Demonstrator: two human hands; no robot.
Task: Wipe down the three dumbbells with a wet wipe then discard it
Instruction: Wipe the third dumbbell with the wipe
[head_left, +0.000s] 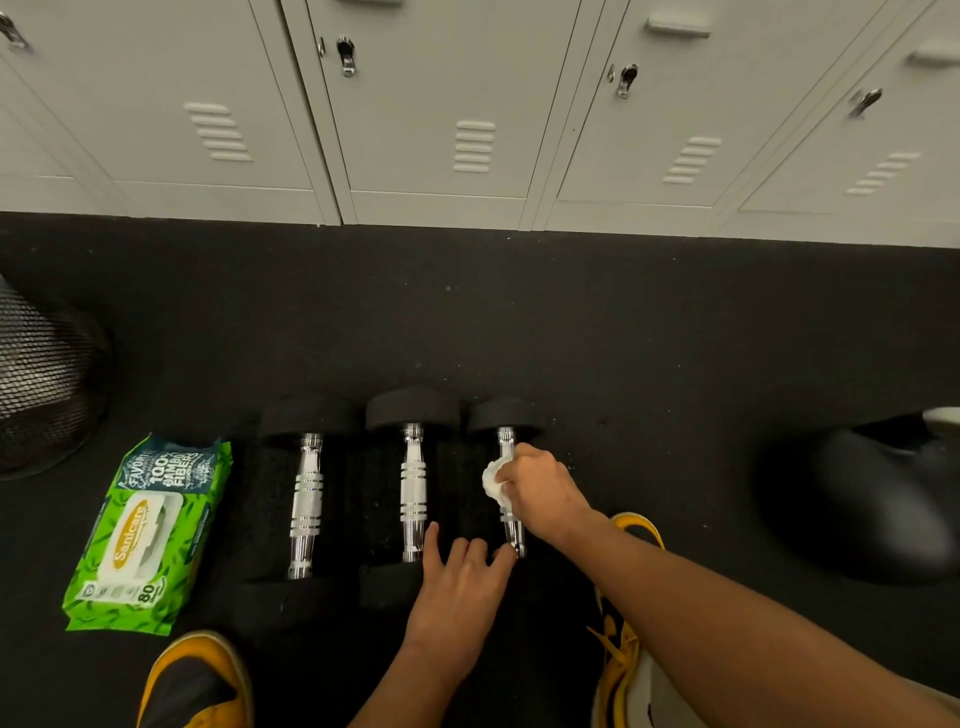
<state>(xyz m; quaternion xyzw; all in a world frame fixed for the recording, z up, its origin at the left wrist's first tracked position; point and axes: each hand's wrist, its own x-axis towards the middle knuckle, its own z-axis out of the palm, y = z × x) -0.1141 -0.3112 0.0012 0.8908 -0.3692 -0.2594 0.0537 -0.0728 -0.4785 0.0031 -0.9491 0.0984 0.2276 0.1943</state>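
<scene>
Three black dumbbells with chrome handles lie side by side on the dark floor: the left dumbbell (306, 501), the middle dumbbell (413, 488) and the right dumbbell (506, 415). My right hand (540, 488) grips a crumpled white wet wipe (493, 480) around the right dumbbell's handle. My left hand (462, 582) rests with spread fingers on the near head of the right dumbbell, fingertips touching the handle's lower end.
A green pack of wet wipes (148, 530) lies left of the dumbbells. A black mesh bin (44, 384) stands at the far left. Grey lockers (467, 114) line the back. My yellow-and-black shoes (197, 680) are near. A dark object (878, 499) sits at right.
</scene>
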